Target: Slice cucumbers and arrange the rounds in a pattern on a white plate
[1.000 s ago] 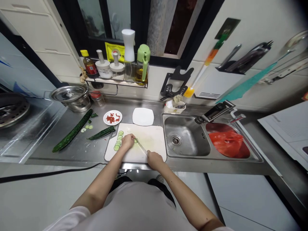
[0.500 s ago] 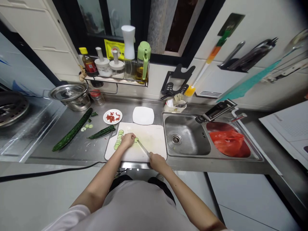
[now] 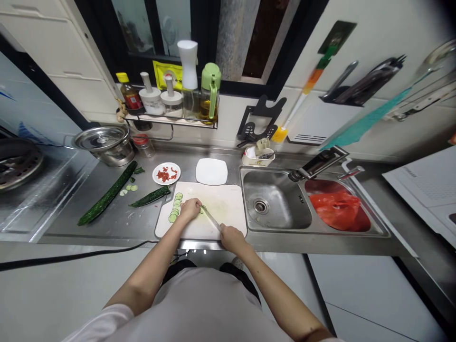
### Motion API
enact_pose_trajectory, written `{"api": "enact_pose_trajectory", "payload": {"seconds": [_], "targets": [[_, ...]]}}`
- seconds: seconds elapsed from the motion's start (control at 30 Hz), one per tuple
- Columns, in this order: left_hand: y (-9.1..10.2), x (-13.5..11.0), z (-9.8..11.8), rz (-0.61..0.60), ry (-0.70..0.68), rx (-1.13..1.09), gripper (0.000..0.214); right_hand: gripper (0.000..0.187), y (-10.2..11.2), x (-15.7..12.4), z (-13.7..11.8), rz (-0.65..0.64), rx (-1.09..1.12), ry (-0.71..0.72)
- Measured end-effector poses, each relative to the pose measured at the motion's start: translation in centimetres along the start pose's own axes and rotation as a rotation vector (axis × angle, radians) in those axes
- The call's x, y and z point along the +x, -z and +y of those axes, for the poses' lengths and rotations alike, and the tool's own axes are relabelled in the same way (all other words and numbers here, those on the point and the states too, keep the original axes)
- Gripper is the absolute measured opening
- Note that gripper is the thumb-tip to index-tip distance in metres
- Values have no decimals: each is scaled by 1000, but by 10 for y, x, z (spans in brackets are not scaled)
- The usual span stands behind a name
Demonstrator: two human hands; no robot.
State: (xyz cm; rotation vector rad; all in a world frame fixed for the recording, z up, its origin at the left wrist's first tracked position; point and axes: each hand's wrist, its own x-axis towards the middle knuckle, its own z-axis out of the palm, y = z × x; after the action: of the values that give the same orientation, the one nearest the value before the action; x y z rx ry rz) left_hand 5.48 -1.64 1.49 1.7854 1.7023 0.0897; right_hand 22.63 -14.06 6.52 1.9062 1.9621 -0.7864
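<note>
A white cutting board (image 3: pixel 228 209) lies on the steel counter in front of me. My left hand (image 3: pixel 190 208) is closed over a short piece of cucumber (image 3: pixel 202 208) on the board, most of it hidden under the fingers. My right hand (image 3: pixel 231 236) grips the handle of a knife (image 3: pixel 211 218) whose blade rests against the cucumber's end. A row of several cucumber slices (image 3: pixel 175 207) lies along the board's left side.
A long cucumber (image 3: pixel 107 194) and a shorter piece (image 3: pixel 151 195) lie on the counter at left, near a small plate of red chilli bits (image 3: pixel 166 174) and an empty white plate (image 3: pixel 211 171). A steel pot (image 3: pixel 105 143) stands behind. The sink (image 3: pixel 274 202) and a red basin (image 3: pixel 338 211) lie to the right.
The knife blade has shifted slightly against the cucumber end while my left hand stays on it. The view has moved a little.
</note>
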Motion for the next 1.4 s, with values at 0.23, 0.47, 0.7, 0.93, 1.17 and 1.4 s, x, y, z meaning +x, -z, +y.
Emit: {"api": "enact_pose_trajectory", "payload": {"seconds": [0.23, 0.47, 0.7, 0.93, 1.17, 1.4], "targets": [[-2, -4, 1, 24, 38, -24, 18, 27, -4, -13, 12, 6, 25, -28], [0, -7, 1, 30, 61, -96, 17, 28, -4, -21, 29, 58, 113, -74], [-4, -23, -5, 57, 67, -221, 14, 27, -4, -14, 31, 62, 97, -72], [-2, -51, -45, 114, 115, -323, 13, 27, -6, -5, 28, 68, 82, -25], [13, -64, -99, 180, 172, -336, 20, 28, -7, 6, 30, 94, 91, -15], [26, -68, -111, 201, 302, -214, 20, 28, 3, 9, 25, 76, 89, -19]]}}
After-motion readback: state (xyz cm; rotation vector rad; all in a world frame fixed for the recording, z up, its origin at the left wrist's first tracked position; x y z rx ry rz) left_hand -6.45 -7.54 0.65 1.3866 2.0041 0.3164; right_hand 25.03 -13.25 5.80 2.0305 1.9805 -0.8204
